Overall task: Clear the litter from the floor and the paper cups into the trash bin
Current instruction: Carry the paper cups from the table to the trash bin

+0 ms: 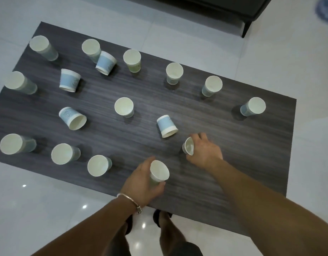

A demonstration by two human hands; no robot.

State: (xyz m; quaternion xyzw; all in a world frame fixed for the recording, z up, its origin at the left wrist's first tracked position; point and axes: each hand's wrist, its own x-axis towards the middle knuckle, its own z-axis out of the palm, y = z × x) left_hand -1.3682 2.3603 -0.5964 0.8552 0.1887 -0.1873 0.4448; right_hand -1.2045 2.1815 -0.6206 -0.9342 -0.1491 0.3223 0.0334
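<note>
Your left forearm and right forearm reach out from the bottom of the view, with your feet on the glossy tile floor at the near edge of the low dark table. Your left hand, above the silver bracelet, has fingers and thumb curled round a paper cup, tilted with its mouth towards you, close to that front edge. A little farther in, your right hand wraps a second cup, mouth turned left. Squeeze thin paper like this too hard and it will likely buckle and slip. Just beyond, a blue cup on its side could roll if your knuckles brush it. Off to your left an upright cup stands near the front edge, so a wide swing of that arm may knock it to the floor. Many more cups, upright and toppled, spread to the far side. With both hands full you can't catch a faller — and any dregs would spill from the tilted cups. The trash bin is not in view, so you'd be turning without a sightline to it; a dark sofa stands beyond the table
</note>
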